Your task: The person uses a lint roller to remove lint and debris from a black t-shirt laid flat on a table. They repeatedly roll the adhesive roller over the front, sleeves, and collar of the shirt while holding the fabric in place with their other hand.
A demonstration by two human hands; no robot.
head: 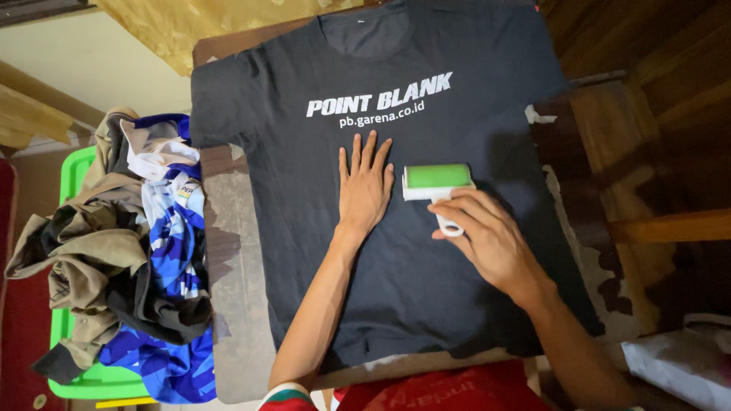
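A black t-shirt [426,274] with white print on the chest lies spread flat, front up, on a worn table [236,304]. My left hand [364,186] rests flat on the shirt's middle, fingers apart, just below the print. My right hand [487,236] grips the white handle of a lint roller [436,180] with a green roll. The roll lies on the shirt right beside my left hand's fingers.
A heap of crumpled clothes [129,251], khaki, blue-patterned and white, sits on a green plastic stool [76,171] left of the table. Wooden furniture [655,152] stands at the right. A white bag [685,361] lies at the lower right. Yellow fabric [190,23] hangs behind.
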